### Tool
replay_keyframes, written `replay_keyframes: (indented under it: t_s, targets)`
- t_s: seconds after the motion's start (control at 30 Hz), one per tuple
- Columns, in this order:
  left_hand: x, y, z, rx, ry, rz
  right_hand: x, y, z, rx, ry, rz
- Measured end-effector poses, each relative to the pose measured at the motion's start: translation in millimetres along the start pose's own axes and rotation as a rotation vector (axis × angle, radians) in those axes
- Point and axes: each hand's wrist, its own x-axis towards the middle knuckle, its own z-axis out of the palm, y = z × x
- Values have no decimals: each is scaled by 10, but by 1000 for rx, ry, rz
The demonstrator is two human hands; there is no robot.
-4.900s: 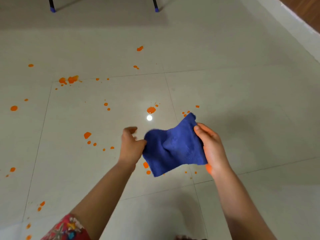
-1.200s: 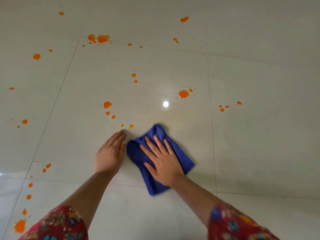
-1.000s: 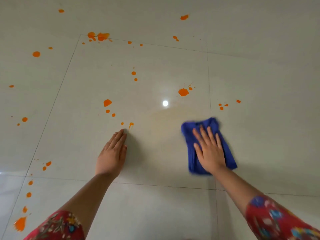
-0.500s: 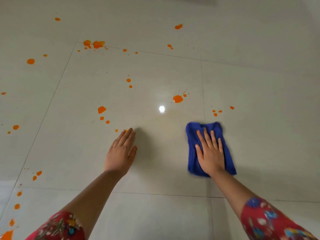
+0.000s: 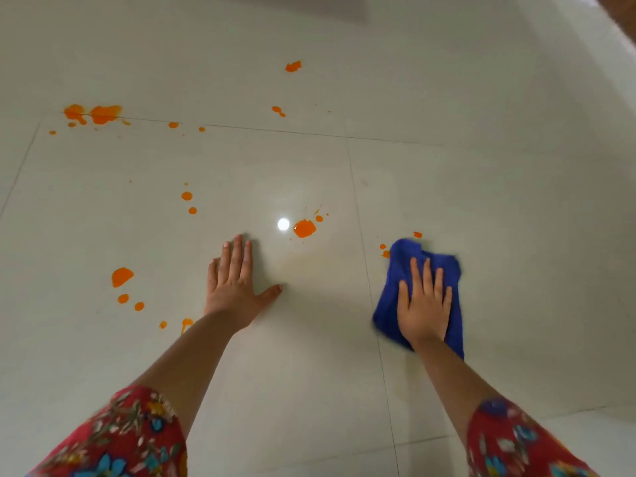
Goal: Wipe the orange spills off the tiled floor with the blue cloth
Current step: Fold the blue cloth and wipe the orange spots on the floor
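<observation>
Since half a second ago, the blue cloth [image 5: 389, 313] has slid up against small orange spills [image 5: 384, 251] right of the grout line. Right hand [image 5: 424, 306] lies flat on it, fingers [image 5: 416, 275] spread, not gripping. Left hand [image 5: 234, 287] rests open-palmed on the tiled floor [image 5: 516, 218], thumb splayed, holding nothing.

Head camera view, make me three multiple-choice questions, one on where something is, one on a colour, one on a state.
1. Where is the blue cloth?
A. under the right hand
B. under the left hand
C. lying alone

2. What colour are the spills on the tiled floor?
A. green
B. orange
C. purple

3. How is the left hand?
A. clenched in a fist
B. raised off the floor
C. flat, fingers spread

Answers: 1 A, the right palm presses the cloth down. 2 B, the largest spill is orange. 3 C, its palm lies flat on bare tile.
</observation>
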Motion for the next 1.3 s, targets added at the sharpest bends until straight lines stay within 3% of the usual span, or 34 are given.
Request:
replay_keyframes:
  t_s: [0.1, 0.2, 0.3, 0.43, 0.53, 0.6, 0.67, 0.77, 0.83, 0.9, 1.0, 1.07, 1.17, 1.23, 1.3]
  targets:
    - [-10, -35, 82, 31, 38, -1, 546, -424, -43, 87, -15, 140]
    - [24, -22, 60, 31, 3, -5, 437, -618, 14, 25, 11, -43]
    - [40, -19, 14, 40, -47, -7, -58, -230, 16, -18, -14, -221]
    - [42, -38, 11, 74, -84, 9, 430, 119, -115, 41, -8, 113]
    - [41, -57, 26, 90, -54, 9, 1181, -339, -216, 112, 4, 241]
    - [30, -44, 16, 83, -62, 13, 1429, -839, -193, 111, 1, 116]
    - [24, -43, -4, 84, -87, 8, 1253, -1252, -117, 52, -10, -147]
    - [33, -25, -71, 90, -142, 9, 477, -998, -49, 17, -49, -423]
    - [32, -26, -106, 78, -185, 11, 276, -459, -30, -11, -28, -320]
    - [31, -24, -116, 77, -213, 13, 578, -122, -76, 15, -4, -27]
    - [45, -25, -113, 88, -207, 1, 1422, -493, -233, 94, 4, 181]
    - [36, -22, -122, 82, -212, 7, 1788, -1058, -261, 108, 8, 80]
    - [38, -3, -154, 64, -230, 2, 1576, -1729, -137, 42, -4, -278]
    - [40, 15, -183, 64, -241, -8, 1043, -1660, -76, 13, -26, -514]
    - [40, 22, -196, 67, -248, -9, 682, -1196, -61, 14, -36, -565]
